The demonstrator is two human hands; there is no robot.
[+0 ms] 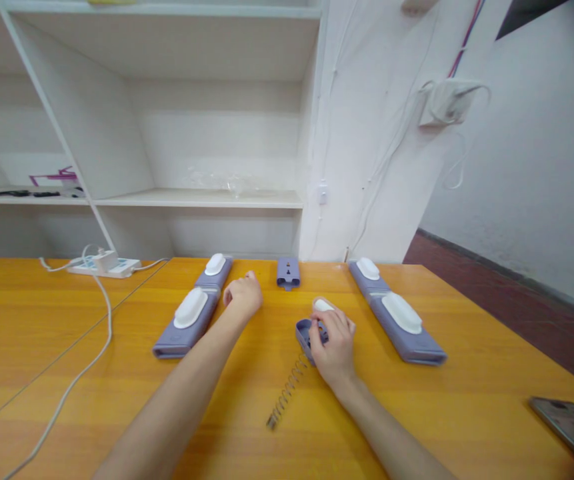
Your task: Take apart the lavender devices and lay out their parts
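My right hand [335,343] is curled over a small purple plastic part [305,333] with a white oval piece [323,305] at its far end, pinching it against the yellow table [117,373]. A metal coil spring [287,393] lies just left of my right wrist. My left hand [243,295] rests as a loose fist on the table beside a purple unit with a white pad [187,319]; nothing shows in it. A small purple piece [287,273] lies beyond both hands.
A second purple unit with white pads [397,315] lies at right. A white power strip [104,265] and its cable [74,380] trail over the left of the table. A phone [569,421] sits at the right edge. White shelves [197,197] stand behind.
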